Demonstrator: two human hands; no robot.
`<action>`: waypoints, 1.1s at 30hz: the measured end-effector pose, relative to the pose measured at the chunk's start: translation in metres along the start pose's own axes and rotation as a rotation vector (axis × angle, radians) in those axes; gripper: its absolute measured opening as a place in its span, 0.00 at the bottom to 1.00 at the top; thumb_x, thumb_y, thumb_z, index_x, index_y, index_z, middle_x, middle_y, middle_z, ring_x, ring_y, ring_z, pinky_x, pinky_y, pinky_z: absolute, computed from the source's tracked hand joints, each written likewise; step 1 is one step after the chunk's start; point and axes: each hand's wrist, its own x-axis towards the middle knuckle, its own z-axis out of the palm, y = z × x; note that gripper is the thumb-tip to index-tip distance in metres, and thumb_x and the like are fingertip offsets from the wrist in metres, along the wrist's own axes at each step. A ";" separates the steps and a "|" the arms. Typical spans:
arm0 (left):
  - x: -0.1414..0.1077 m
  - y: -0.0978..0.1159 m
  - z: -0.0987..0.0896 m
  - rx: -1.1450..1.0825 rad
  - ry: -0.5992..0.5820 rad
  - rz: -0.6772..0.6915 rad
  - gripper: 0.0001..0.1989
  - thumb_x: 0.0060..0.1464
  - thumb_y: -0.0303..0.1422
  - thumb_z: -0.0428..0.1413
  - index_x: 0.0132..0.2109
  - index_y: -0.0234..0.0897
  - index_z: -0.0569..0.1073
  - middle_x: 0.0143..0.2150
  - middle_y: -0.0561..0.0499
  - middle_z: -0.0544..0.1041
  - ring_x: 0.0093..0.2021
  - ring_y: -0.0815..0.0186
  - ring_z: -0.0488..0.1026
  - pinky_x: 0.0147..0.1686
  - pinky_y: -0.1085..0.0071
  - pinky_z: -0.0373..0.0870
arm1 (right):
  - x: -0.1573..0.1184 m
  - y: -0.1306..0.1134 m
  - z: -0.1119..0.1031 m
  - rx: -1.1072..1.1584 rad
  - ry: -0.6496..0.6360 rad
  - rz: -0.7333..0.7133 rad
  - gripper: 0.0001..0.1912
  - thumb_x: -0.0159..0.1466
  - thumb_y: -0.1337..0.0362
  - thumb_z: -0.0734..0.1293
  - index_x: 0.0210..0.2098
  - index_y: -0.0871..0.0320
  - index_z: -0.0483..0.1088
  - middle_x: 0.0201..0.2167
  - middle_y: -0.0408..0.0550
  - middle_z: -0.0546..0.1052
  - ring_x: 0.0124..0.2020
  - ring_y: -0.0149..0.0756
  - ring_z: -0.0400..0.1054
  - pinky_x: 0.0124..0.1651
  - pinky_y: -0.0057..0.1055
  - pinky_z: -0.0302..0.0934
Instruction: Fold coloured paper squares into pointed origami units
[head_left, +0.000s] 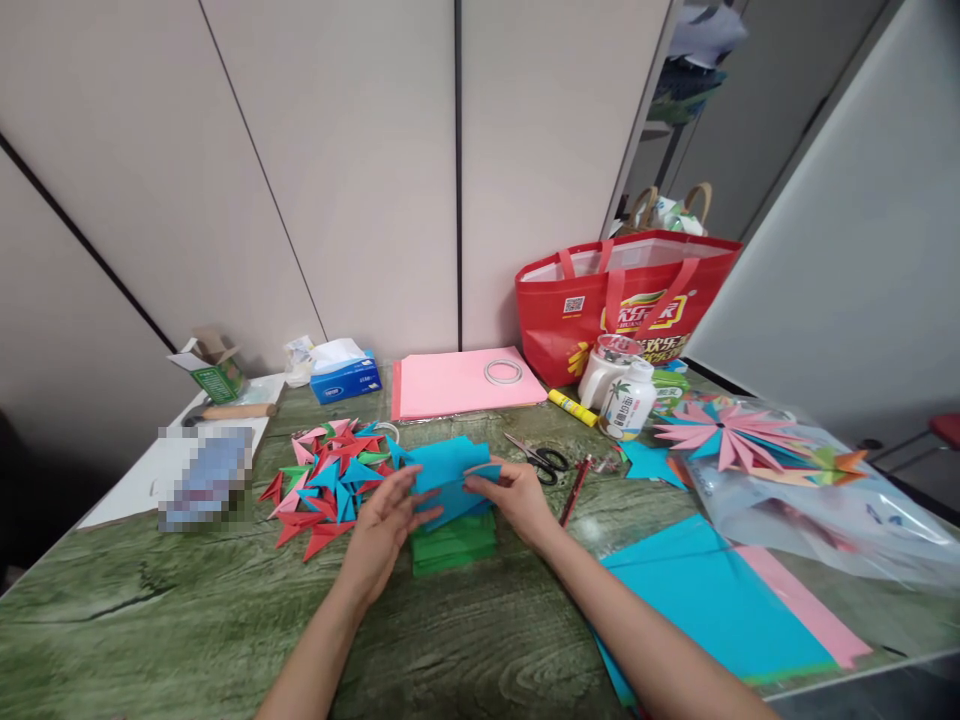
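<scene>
My right hand (512, 494) pinches the right edge of a small blue paper (450, 496) between thumb and fingers. At the paper's left side is my left hand (388, 515), its fingers apart and their tips at the sheet. Other blue paper (454, 453) shows just behind. Beneath lies a stack of green paper (454, 545) on the table. To the left of my left hand sits a pile of folded red, blue, pink and green paper pieces (337, 480).
Black-handled scissors (550, 460) and a red pen (574, 492) lie right of my right hand. Large blue sheets (712, 600) are under my right forearm. Behind stand a tissue box (346, 379), pink paper (457, 385), a glue stick (572, 408), a white bottle (628, 402) and a red bag (555, 325).
</scene>
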 end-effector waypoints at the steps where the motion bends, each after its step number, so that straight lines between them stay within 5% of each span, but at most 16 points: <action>1: 0.000 -0.001 0.000 0.038 -0.031 0.003 0.18 0.43 0.29 0.59 0.44 0.38 0.71 0.44 0.47 0.74 0.48 0.54 0.69 0.45 0.59 0.68 | 0.000 0.000 0.000 0.003 0.010 -0.005 0.07 0.49 0.61 0.69 0.25 0.58 0.75 0.27 0.45 0.74 0.29 0.35 0.66 0.31 0.30 0.61; 6: 0.000 -0.010 -0.003 0.278 -0.020 -0.009 0.14 0.41 0.31 0.60 0.39 0.35 0.76 0.38 0.48 0.79 0.40 0.55 0.74 0.45 0.59 0.67 | -0.003 -0.001 0.005 -0.080 -0.023 0.002 0.07 0.46 0.61 0.71 0.24 0.58 0.76 0.26 0.45 0.75 0.29 0.35 0.66 0.32 0.29 0.59; 17: 0.002 -0.022 -0.001 0.072 0.183 0.017 0.10 0.37 0.33 0.62 0.29 0.31 0.78 0.29 0.49 0.80 0.30 0.59 0.76 0.38 0.61 0.73 | -0.008 0.000 0.013 0.077 -0.015 0.217 0.16 0.42 0.58 0.72 0.27 0.63 0.73 0.19 0.42 0.72 0.21 0.32 0.63 0.26 0.29 0.59; 22: 0.000 -0.017 0.004 0.082 0.239 0.071 0.29 0.33 0.32 0.64 0.48 0.36 0.70 0.31 0.53 0.78 0.28 0.63 0.75 0.30 0.65 0.76 | -0.008 -0.003 0.013 0.003 -0.001 0.069 0.31 0.43 0.64 0.72 0.46 0.56 0.63 0.30 0.44 0.74 0.29 0.33 0.66 0.25 0.24 0.57; 25: 0.000 -0.014 0.006 0.141 0.244 0.087 0.42 0.34 0.31 0.63 0.58 0.39 0.57 0.28 0.55 0.77 0.26 0.66 0.74 0.29 0.66 0.75 | -0.008 -0.006 0.011 -0.099 -0.008 0.028 0.22 0.48 0.63 0.70 0.43 0.56 0.68 0.32 0.46 0.74 0.29 0.33 0.64 0.25 0.24 0.55; 28: 0.002 -0.014 0.003 0.169 0.248 0.064 0.35 0.35 0.32 0.63 0.54 0.33 0.63 0.29 0.51 0.78 0.29 0.63 0.75 0.29 0.68 0.74 | -0.008 -0.005 0.010 -0.228 0.015 0.052 0.12 0.49 0.61 0.69 0.33 0.59 0.74 0.21 0.42 0.71 0.19 0.26 0.55 0.20 0.24 0.48; 33: 0.004 -0.016 -0.003 0.114 0.194 0.019 0.20 0.39 0.34 0.61 0.42 0.30 0.73 0.34 0.43 0.79 0.33 0.59 0.75 0.30 0.68 0.73 | -0.009 -0.003 0.010 -0.242 0.022 0.054 0.12 0.47 0.61 0.70 0.31 0.59 0.76 0.15 0.40 0.65 0.17 0.25 0.47 0.20 0.23 0.44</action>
